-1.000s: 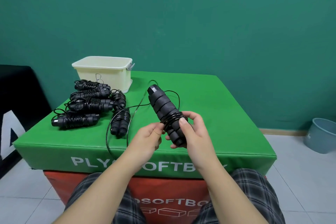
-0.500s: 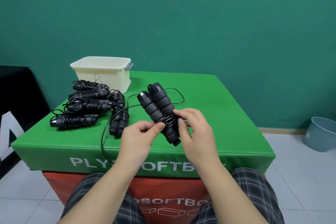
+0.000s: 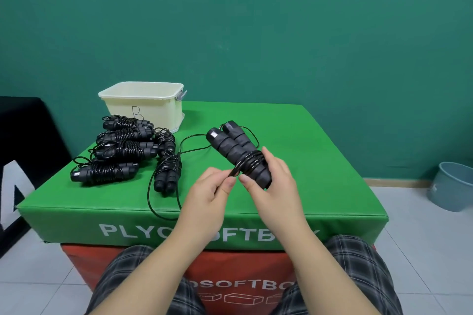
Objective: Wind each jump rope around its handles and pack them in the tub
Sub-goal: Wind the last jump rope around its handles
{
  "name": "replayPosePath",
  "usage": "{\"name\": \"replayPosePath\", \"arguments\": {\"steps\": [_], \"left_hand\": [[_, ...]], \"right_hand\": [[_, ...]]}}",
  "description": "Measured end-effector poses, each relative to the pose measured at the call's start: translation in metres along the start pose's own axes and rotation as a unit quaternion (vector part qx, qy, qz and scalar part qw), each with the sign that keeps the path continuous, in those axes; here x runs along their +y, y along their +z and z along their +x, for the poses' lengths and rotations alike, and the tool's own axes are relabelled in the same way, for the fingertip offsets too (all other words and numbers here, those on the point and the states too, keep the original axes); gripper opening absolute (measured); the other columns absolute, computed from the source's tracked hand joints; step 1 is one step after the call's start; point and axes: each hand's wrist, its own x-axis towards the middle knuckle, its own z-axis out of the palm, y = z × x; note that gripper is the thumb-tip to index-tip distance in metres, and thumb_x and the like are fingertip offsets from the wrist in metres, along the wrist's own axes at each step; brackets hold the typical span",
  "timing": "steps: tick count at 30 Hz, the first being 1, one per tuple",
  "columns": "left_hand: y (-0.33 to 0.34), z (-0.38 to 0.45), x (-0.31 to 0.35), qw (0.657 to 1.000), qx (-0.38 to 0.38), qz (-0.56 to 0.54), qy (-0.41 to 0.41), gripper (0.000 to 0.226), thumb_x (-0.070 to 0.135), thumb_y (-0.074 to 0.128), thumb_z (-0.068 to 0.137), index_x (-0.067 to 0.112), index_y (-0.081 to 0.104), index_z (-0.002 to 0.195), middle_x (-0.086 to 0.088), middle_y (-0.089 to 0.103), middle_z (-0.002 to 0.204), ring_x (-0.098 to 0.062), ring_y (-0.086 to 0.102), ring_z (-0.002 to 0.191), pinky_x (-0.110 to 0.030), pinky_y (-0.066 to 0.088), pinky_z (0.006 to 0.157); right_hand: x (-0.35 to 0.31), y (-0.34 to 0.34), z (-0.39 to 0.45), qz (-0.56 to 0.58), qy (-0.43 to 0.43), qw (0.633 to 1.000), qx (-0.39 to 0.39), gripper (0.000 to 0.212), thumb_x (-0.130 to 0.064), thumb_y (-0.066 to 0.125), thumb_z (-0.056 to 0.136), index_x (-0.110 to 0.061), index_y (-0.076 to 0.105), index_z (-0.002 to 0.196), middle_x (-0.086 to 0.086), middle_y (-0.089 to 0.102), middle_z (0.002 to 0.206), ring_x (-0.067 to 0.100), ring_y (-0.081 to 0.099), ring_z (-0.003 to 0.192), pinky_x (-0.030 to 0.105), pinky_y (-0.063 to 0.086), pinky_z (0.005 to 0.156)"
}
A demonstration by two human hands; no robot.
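A teal wall backs a green foam plyo box stacked on a red one, where a seated person in plaid shorts reaches both bare forearms up over the near edge. A blue bin stands on the tiled floor at far right. At the green box's back left corner sits the cream tub, its inside hidden from this angle. Just in front of it lie six wound jump ropes, black bundles packed close together, two of them lying end-on toward the camera.

The right hand grips the lower end of a pair of black handles, held side by side above the box and tilted up and to the left, fingers curled behind them and thumb across the front. A few turns of black cord circle the handles just above that grip. The left hand pinches the cord between thumb and forefinger right beside the right thumb, wrist angled inward. The loose rest of the rope trails left in a long loop over the green top.
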Motion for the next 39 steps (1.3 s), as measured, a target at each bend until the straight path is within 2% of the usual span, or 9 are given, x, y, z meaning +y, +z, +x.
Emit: {"name": "replayPosePath", "arguments": {"steps": [8,11,13,18,22,26,32,36,39], "left_hand": [[0.001,0.003,0.003,0.999,-0.037,-0.012,0.019,0.025,0.015,0.046,0.096,0.027,0.06,0.113,0.009,0.049,0.076,0.003,0.047,0.069,-0.009,0.035,0.065],[0.003,0.008,0.002,0.997,-0.038,-0.046,-0.049,0.019,0.016,0.048,0.096,0.031,0.058,0.102,0.014,0.055,0.081,0.008,0.049,0.062,-0.012,0.035,0.061],[0.004,0.013,-0.003,0.99,-0.042,-0.082,-0.104,0.017,0.021,0.048,0.096,0.037,0.052,0.101,0.008,0.058,0.089,0.001,0.047,0.058,-0.019,0.037,0.06],[0.003,0.018,-0.001,0.98,-0.092,-0.125,-0.125,0.029,0.051,0.044,0.089,0.027,0.058,0.099,0.005,0.051,0.067,-0.016,0.043,0.066,-0.027,0.033,0.057],[0.004,0.016,-0.003,0.976,-0.029,-0.17,-0.135,0.027,0.05,0.056,0.084,0.025,0.062,0.09,0.012,0.046,0.052,-0.01,0.037,0.055,-0.021,0.029,0.049],[0.006,0.012,-0.004,0.971,0.031,-0.168,-0.169,0.011,0.027,0.059,0.088,0.02,0.061,0.08,0.014,0.047,0.043,-0.002,0.036,0.043,-0.016,0.03,0.046],[0.002,0.011,0.005,0.977,0.07,-0.102,-0.171,0.019,0.023,0.07,0.081,0.018,0.063,0.064,0.011,0.044,0.037,-0.003,0.036,0.036,-0.013,0.028,0.04],[0.002,0.007,0.006,0.981,0.087,-0.08,-0.152,0.025,0.025,0.07,0.082,0.019,0.063,0.058,0.004,0.041,0.047,-0.007,0.03,0.043,-0.017,0.023,0.041],[0.002,0.006,0.004,0.983,0.091,-0.069,-0.144,0.019,0.025,0.069,0.083,0.026,0.065,0.064,0.002,0.057,0.059,-0.01,0.041,0.053,-0.015,0.034,0.05]], "right_hand": [[-0.004,-0.007,0.005,0.105,0.049,0.992,0.039,0.062,-0.024,0.069,0.087,-0.016,0.042,0.142,-0.009,0.049,0.12,-0.001,0.05,0.105,-0.005,0.031,0.083],[-0.006,-0.008,0.005,0.186,0.062,0.98,0.043,0.05,-0.023,0.068,0.087,-0.022,0.051,0.133,-0.003,0.061,0.118,0.009,0.062,0.102,0.022,0.049,0.093],[-0.009,-0.006,0.003,0.243,0.073,0.967,0.03,0.034,-0.02,0.066,0.088,-0.027,0.055,0.12,-0.004,0.067,0.104,0.011,0.067,0.087,0.04,0.057,0.083],[-0.009,-0.003,0.001,0.316,0.076,0.946,0.013,0.012,-0.024,0.059,0.093,-0.015,0.063,0.101,0.004,0.068,0.086,0.022,0.066,0.075,0.034,0.058,0.06],[-0.004,-0.001,0.002,0.228,0.06,0.972,0.018,0.027,-0.051,0.056,0.082,-0.033,0.058,0.102,-0.01,0.067,0.089,0.004,0.061,0.076,0.026,0.049,0.069],[0.003,-0.003,0.001,0.13,-0.03,0.99,0.05,0.029,-0.041,0.054,0.09,-0.057,0.046,0.112,-0.02,0.058,0.108,-0.002,0.057,0.093,0.015,0.043,0.083],[0.01,0.0,0.003,0.055,-0.145,0.987,0.044,0.034,-0.021,0.045,0.096,-0.023,0.059,0.127,-0.012,0.051,0.117,-0.014,0.044,0.109,0.002,0.03,0.092],[0.007,0.001,0.0,-0.011,-0.114,0.992,-0.05,0.073,-0.053,0.047,0.086,-0.019,0.03,0.149,-0.006,0.039,0.132,-0.003,0.038,0.123,0.01,0.027,0.103],[0.009,0.003,-0.002,-0.077,-0.092,0.989,-0.087,0.101,-0.047,0.071,0.079,-0.024,0.006,0.152,-0.003,0.027,0.145,0.008,0.028,0.135,0.023,0.026,0.11]]}}
